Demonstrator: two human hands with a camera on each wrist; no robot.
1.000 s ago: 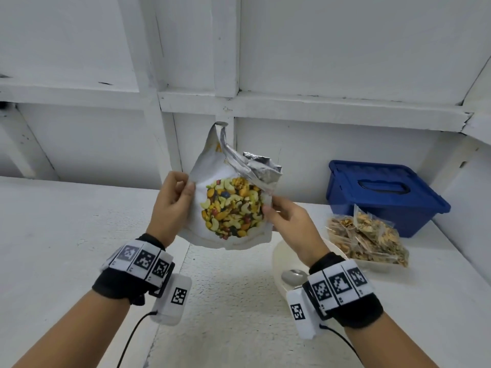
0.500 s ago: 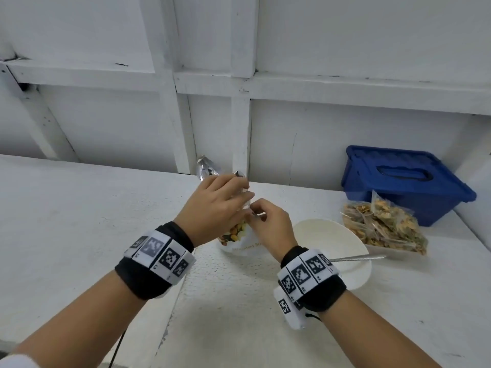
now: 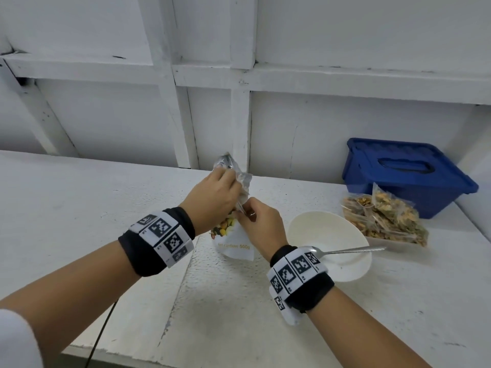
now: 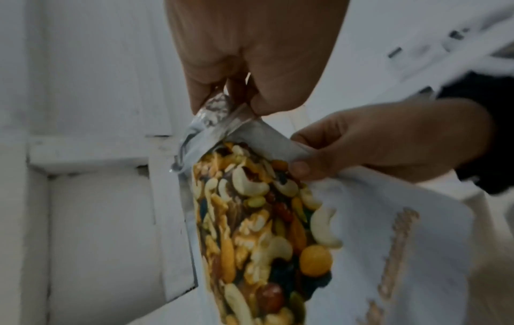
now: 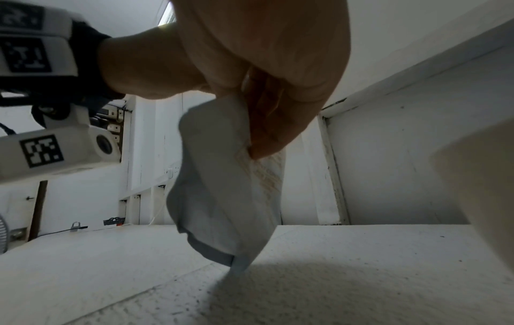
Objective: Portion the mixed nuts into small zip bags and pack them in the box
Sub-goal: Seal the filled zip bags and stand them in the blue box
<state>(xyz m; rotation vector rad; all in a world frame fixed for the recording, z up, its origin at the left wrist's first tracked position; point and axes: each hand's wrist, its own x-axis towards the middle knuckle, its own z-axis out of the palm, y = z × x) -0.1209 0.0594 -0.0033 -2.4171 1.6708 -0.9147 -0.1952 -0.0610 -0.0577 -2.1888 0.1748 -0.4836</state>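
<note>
From the head view, the left hand [image 3: 212, 199] and right hand [image 3: 261, 225] both pinch the crumpled silver top of a white nut pouch [image 3: 233, 243] held just above the table [image 3: 79, 208], left of a bowl [image 3: 329, 235]. At the left wrist, the pouch [image 4: 361, 230] shows a printed picture of cashews and mixed nuts. At the right wrist, its plain white back [image 5: 217, 187] hangs from the curled fingers [image 5: 278, 123].
</note>
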